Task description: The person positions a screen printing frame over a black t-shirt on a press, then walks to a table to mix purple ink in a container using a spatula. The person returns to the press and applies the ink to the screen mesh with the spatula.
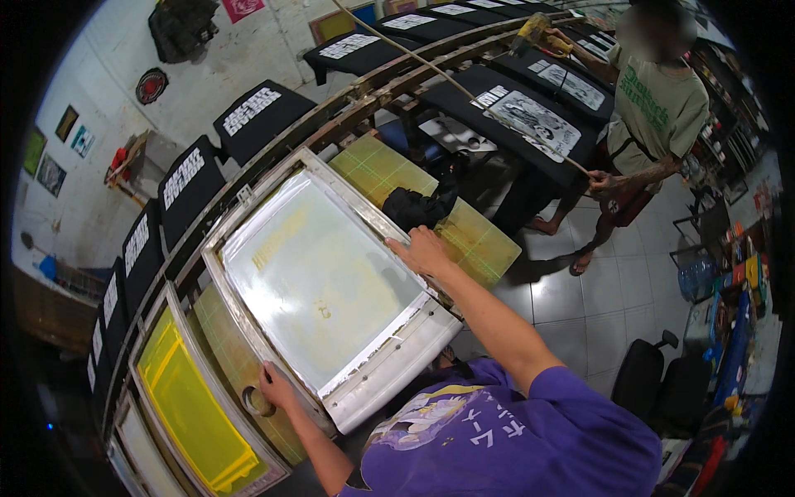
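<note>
A pale printing screen in a metal frame lies in front of me on the long rack, with faint yellow stains on its mesh. My left hand grips the frame's left side near the lower end, just above a tape roll on a green-gridded board. My right hand has its fingers over the frame's right side. Beside that hand, a bundle of black cloth rests on another green-gridded board. A yellow screen lies to the left.
Black printed shirts on boards line the rack's far side. At right, a person holds a yellow tool and a long thin stick by more printed shirts. Black chairs and cluttered shelving stand right of the tiled floor.
</note>
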The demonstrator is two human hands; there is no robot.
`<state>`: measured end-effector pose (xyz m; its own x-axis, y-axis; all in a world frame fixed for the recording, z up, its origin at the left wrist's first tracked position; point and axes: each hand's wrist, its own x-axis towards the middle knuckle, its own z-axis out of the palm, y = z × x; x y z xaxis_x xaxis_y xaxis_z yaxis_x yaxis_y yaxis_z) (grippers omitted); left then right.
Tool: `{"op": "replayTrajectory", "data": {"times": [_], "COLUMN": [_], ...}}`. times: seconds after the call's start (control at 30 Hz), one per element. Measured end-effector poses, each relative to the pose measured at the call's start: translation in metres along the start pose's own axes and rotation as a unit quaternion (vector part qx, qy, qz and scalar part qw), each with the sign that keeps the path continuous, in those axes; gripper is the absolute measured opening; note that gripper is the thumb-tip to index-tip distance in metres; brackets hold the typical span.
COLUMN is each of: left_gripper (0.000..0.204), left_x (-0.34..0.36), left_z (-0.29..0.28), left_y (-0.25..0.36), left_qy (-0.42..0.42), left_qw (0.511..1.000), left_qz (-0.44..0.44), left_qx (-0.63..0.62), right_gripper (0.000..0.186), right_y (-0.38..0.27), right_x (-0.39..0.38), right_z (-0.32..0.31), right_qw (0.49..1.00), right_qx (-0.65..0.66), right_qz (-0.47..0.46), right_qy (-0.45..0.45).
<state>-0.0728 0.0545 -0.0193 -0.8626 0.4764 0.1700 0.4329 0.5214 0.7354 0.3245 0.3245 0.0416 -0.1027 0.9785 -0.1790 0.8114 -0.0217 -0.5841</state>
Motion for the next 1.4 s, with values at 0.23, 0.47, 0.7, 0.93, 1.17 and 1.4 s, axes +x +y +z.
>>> {"op": "replayTrajectory", "data": {"times": [0.23,0.47,0.7,0.93,1.17,1.4], "left_gripper": [0.048,0.048,0.050,0.052,0.047,0.045], "left_x": [-0.001,-0.005,-0.004,-0.072,-0.217,-0.341], "left_z": [0.007,-0.006,-0.039,0.020,0.141,0.224], "left_y": [0.007,0.022,0.113,0.201,0.290,0.378], "left_qy": [-0.035,-0.017,-0.070,-0.167,-0.262,-0.298], "left_qw": [0.998,0.997,0.987,0.951,0.919,0.903], "left_qz": [-0.029,-0.006,-0.016,-0.003,-0.012,-0.038], "left_qx": [-0.031,-0.076,-0.146,-0.258,-0.293,-0.308], "right_gripper": [0.102,0.105,0.095,0.075,0.072,0.071], "right_y": [-0.015,-0.025,-0.005,0.104,0.281,0.426], "right_x": [0.005,-0.012,-0.057,-0.086,-0.125,-0.102], "right_z": [-0.005,-0.018,-0.084,-0.175,-0.291,-0.381], "right_qw": [0.997,0.997,0.986,0.962,0.942,0.942], "right_qx": [-0.033,0.027,0.151,0.205,0.183,0.147], "right_qz": [0.065,0.074,0.055,0.098,0.161,0.171], "right_qy": [-0.029,-0.024,0.050,0.149,0.229,0.250]}}
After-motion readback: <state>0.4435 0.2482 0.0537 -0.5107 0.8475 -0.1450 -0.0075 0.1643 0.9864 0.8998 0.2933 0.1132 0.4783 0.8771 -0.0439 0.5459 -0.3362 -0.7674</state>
